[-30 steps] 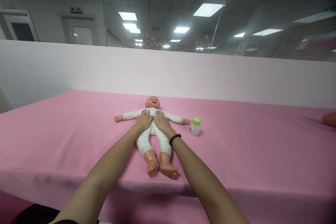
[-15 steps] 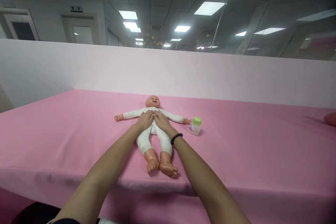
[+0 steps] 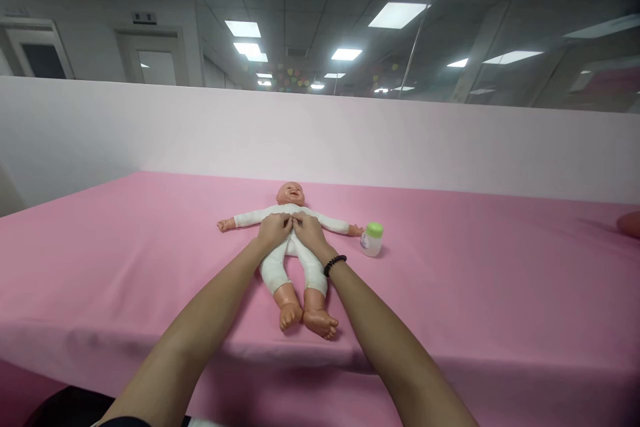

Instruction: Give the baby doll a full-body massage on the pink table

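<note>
A baby doll [image 3: 273, 265] with a smiling hard head, white cloth body and bare feet lies face up, feet towards me, arms stretched out sideways. On its chest rests my left hand [image 3: 275, 230], fingers bent and knuckles raised. Beside it my right hand [image 3: 309, 230], with a black bead bracelet [image 3: 334, 264] on the wrist, is curled the same way on the doll. Both hands almost meet at the middle of the chest; their fingertips are partly hidden. Near the doll's hand on the right stands a small clear bottle [image 3: 371, 243] with a green cap.
A pink cloth [image 3: 475, 280] covers the table and hangs over its front edge. Behind rises a low white wall [image 3: 320, 137] with glass above. A reddish-brown rounded thing [image 3: 629, 224] shows at the right edge, cut off by the frame.
The fingers of both hands, flat and stretched out on the doll's chest before, are now bent inwards with the knuckles up. The doll and bottle have stayed in place.
</note>
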Demonstrator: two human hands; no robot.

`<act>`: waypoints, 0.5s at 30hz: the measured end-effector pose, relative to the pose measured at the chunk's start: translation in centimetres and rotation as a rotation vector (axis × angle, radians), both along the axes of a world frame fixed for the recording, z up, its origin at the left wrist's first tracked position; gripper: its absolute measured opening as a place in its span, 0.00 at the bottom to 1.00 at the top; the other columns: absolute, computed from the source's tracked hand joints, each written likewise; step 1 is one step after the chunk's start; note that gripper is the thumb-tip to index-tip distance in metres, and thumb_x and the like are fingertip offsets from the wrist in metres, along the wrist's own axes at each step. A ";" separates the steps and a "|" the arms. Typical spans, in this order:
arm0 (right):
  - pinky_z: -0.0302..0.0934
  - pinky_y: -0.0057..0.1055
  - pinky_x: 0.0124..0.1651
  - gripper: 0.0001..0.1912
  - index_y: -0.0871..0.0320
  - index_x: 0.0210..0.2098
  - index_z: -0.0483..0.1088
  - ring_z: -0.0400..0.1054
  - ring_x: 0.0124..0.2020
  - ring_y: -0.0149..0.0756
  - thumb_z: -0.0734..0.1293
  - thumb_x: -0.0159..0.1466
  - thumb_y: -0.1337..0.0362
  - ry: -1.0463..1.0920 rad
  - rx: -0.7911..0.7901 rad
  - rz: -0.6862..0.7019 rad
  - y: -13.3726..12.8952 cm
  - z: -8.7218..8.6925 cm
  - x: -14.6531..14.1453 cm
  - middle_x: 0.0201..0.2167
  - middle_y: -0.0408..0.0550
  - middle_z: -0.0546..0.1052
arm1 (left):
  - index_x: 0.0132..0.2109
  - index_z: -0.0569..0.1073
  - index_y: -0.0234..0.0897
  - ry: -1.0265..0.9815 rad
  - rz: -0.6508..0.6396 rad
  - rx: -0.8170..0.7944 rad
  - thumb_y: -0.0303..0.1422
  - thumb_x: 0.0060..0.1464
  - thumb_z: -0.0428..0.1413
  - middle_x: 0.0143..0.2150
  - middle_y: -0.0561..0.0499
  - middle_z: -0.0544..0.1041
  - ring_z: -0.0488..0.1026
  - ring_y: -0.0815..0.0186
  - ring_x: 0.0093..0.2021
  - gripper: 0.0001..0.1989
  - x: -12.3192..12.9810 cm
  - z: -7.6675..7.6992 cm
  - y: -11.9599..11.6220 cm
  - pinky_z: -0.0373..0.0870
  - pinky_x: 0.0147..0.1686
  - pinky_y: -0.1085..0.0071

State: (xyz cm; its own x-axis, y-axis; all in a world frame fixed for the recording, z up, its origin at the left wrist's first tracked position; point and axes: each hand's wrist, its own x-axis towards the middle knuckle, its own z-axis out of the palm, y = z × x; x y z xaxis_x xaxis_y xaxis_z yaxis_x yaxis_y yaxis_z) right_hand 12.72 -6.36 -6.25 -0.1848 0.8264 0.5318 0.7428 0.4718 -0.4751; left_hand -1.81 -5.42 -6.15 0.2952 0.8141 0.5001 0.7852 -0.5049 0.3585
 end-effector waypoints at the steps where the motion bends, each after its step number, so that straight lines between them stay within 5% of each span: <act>1: 0.58 0.33 0.59 0.17 0.59 0.48 0.75 0.69 0.52 0.39 0.57 0.67 0.67 0.006 -0.005 0.047 0.3 -0.2 0.0 0.50 0.54 0.77 | 0.46 0.78 0.39 -0.031 -0.065 0.003 0.34 0.64 0.45 0.44 0.47 0.81 0.77 0.61 0.43 0.16 0.0 -0.2 0.3 0.69 0.46 0.66; 4: 0.45 0.36 0.69 0.24 0.65 0.61 0.66 0.56 0.67 0.40 0.54 0.69 0.66 -0.036 -0.081 0.092 1.4 -0.9 0.2 0.64 0.57 0.66 | 0.56 0.74 0.38 -0.060 -0.192 0.016 0.31 0.65 0.42 0.55 0.47 0.78 0.74 0.62 0.54 0.20 -0.1 -0.8 1.0 0.66 0.56 0.66; 8: 0.40 0.41 0.71 0.30 0.72 0.67 0.56 0.45 0.72 0.45 0.55 0.70 0.62 -0.095 -0.154 -0.005 1.8 -1.4 0.4 0.70 0.63 0.54 | 0.61 0.69 0.31 0.026 -0.037 0.006 0.33 0.66 0.41 0.64 0.40 0.70 0.63 0.57 0.65 0.23 0.2 -1.0 1.1 0.55 0.65 0.59; 12: 0.58 0.36 0.58 0.22 0.66 0.52 0.71 0.68 0.55 0.46 0.59 0.69 0.56 -0.027 -0.075 -0.144 0.7 -0.9 0.3 0.53 0.63 0.75 | 0.48 0.76 0.28 0.054 0.167 -0.039 0.35 0.65 0.43 0.50 0.35 0.78 0.74 0.54 0.53 0.20 0.5 -0.2 0.1 0.67 0.52 0.62; 15: 0.63 0.34 0.48 0.16 0.61 0.38 0.76 0.73 0.40 0.44 0.60 0.68 0.58 -0.015 -0.047 -0.174 0.1 -0.3 0.2 0.37 0.57 0.80 | 0.39 0.79 0.33 0.083 0.201 -0.008 0.37 0.64 0.44 0.40 0.39 0.81 0.77 0.55 0.42 0.20 0.4 0.2 -0.6 0.69 0.44 0.63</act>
State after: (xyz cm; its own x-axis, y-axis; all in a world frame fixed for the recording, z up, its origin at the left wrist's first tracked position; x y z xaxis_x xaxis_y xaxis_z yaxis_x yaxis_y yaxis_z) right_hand 12.89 -6.26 -6.58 -0.0447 0.8705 0.4901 0.8184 0.3133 -0.4818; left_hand -1.38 -6.00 -5.90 0.1663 0.8645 0.4743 0.8970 -0.3325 0.2914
